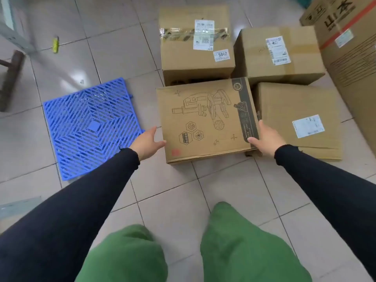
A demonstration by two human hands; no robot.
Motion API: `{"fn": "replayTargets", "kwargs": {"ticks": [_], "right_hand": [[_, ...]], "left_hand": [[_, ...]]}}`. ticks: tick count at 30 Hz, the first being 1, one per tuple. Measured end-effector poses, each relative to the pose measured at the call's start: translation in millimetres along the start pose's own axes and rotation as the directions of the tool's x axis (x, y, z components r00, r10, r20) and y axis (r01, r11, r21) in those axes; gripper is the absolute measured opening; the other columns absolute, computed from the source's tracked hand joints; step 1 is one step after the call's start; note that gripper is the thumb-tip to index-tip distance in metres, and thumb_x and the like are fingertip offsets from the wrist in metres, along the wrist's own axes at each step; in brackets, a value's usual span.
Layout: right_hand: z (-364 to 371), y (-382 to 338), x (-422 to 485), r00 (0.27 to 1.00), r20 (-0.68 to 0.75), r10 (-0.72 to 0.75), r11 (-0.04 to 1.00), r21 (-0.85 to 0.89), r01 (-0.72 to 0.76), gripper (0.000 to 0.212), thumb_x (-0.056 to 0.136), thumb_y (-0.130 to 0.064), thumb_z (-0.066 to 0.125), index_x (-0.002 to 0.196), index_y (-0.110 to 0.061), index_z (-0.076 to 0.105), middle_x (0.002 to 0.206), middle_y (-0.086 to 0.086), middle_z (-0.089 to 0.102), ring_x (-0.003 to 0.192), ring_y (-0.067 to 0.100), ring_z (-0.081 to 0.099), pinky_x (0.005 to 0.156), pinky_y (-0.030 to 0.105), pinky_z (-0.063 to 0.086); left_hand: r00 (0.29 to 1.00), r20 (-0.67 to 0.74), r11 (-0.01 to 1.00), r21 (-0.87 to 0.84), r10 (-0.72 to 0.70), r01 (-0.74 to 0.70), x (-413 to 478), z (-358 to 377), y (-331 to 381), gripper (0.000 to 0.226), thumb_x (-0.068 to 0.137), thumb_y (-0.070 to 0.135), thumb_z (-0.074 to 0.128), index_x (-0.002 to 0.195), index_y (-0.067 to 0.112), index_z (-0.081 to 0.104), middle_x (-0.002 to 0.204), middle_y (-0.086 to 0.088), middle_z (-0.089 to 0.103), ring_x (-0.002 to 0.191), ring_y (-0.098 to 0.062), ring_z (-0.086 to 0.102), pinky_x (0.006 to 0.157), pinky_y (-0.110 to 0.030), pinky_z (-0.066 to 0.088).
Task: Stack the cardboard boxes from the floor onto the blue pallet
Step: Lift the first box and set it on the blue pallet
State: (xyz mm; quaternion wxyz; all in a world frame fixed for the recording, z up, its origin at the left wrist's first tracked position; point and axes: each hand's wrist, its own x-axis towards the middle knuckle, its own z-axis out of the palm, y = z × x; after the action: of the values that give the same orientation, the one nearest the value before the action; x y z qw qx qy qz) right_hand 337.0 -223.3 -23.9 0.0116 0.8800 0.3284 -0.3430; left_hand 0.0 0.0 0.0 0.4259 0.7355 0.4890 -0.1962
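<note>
A cardboard box printed with a microscope drawing (205, 119) lies on the tiled floor in front of me. My left hand (147, 142) touches its left side near the front corner. My right hand (266, 139) grips its right edge, thumb on top. The blue lattice pallet (91, 127) lies flat on the floor to the left of the box, with nothing on it. Three more cardboard boxes sit around it: a taped one with labels (195, 43) behind, one (278, 53) at the back right, and a flat one (299, 119) on the right.
A tall cardboard carton with a red stripe (350, 47) stands at the far right. A wooden furniture leg (10, 78) and a metal frame are at the far left. A small yellow item (55, 44) lies on the tiles. My green-trousered knees fill the bottom.
</note>
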Motion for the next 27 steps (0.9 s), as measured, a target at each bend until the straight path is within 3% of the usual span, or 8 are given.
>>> {"fn": "replayTargets", "kwargs": {"ticks": [5, 7, 10, 14, 18, 23, 27], "right_hand": [[26, 15, 20, 0.996, -0.082, 0.016, 0.994, 0.108, -0.007, 0.091, 0.096, -0.053, 0.062, 0.163, -0.017, 0.014, 0.158, 0.017, 0.047, 0.137, 0.04, 0.053, 0.105, 0.054, 0.052], [38, 22, 17, 0.997, -0.072, 0.032, 0.983, 0.181, -0.018, 0.104, 0.093, -0.061, 0.062, 0.167, -0.017, 0.003, 0.164, 0.014, 0.04, 0.141, 0.038, 0.05, 0.108, 0.05, 0.049], [52, 28, 11, 0.998, -0.067, 0.006, 0.953, 0.304, 0.015, 0.132, 0.073, -0.074, 0.07, 0.167, -0.02, -0.004, 0.171, 0.008, 0.028, 0.152, 0.031, 0.039, 0.119, 0.048, 0.038], [77, 18, -4, 0.981, -0.13, -0.144, 0.975, 0.149, 0.162, 0.155, 0.059, -0.067, 0.086, 0.165, -0.023, -0.018, 0.168, 0.016, 0.028, 0.151, 0.032, 0.037, 0.12, 0.05, 0.037], [110, 4, -28, 0.937, -0.234, -0.259, 0.962, 0.029, 0.273, 0.139, 0.077, -0.037, 0.088, 0.164, -0.027, -0.02, 0.158, 0.023, 0.033, 0.138, 0.039, 0.049, 0.113, 0.048, 0.043], [135, -44, -57, 0.816, -0.373, -0.442, 0.863, 0.072, 0.501, 0.12, 0.085, -0.023, 0.082, 0.166, -0.034, -0.006, 0.144, 0.015, 0.041, 0.124, 0.034, 0.055, 0.099, 0.052, 0.049], [146, -113, -63, 0.731, -0.351, -0.585, 0.732, 0.158, 0.662, 0.105, 0.09, -0.019, 0.075, 0.167, -0.028, 0.004, 0.148, 0.007, 0.038, 0.127, -0.003, 0.039, 0.106, 0.042, 0.045]], "left_hand": [[0.999, -0.034, 0.97, -0.241, 0.013, -0.021, 60, 26, -24, 0.095, 0.095, 0.061, 0.058, 0.166, 0.022, 0.008, 0.169, 0.0, 0.027, 0.151, -0.024, 0.034, 0.118, -0.039, 0.032], [0.996, -0.026, 0.912, -0.401, 0.08, -0.084, 82, 36, -34, 0.097, 0.088, 0.066, 0.064, 0.164, 0.028, 0.018, 0.162, 0.009, 0.04, 0.145, -0.016, 0.043, 0.119, -0.037, 0.033], [0.984, -0.027, 0.784, -0.6, 0.176, -0.157, 101, 50, -40, 0.078, 0.093, 0.042, 0.071, 0.157, 0.025, 0.029, 0.143, 0.01, 0.06, 0.126, -0.008, 0.061, 0.113, -0.036, 0.045], [0.982, -0.092, 0.575, -0.8, 0.165, -0.171, 101, 55, -46, 0.07, 0.097, 0.011, 0.069, 0.155, 0.02, 0.03, 0.138, -0.002, 0.066, 0.119, -0.017, 0.068, 0.1, -0.04, 0.056], [0.987, -0.116, 0.49, -0.858, 0.11, -0.156, 77, 34, -69, 0.061, 0.096, 0.009, 0.069, 0.148, 0.024, 0.041, 0.13, -0.002, 0.071, 0.106, -0.022, 0.075, 0.063, -0.04, 0.062], [0.967, -0.252, 0.447, -0.862, 0.031, -0.239, 24, -7, -133, 0.048, 0.098, 0.008, 0.065, 0.143, 0.016, 0.049, 0.127, -0.005, 0.074, 0.107, -0.022, 0.075, 0.074, -0.033, 0.062], [0.925, -0.374, 0.468, -0.83, -0.062, -0.304, -17, -50, -200, 0.04, 0.099, 0.012, 0.065, 0.137, 0.015, 0.053, 0.117, -0.001, 0.077, 0.095, -0.015, 0.077, 0.067, -0.029, 0.062]]}}
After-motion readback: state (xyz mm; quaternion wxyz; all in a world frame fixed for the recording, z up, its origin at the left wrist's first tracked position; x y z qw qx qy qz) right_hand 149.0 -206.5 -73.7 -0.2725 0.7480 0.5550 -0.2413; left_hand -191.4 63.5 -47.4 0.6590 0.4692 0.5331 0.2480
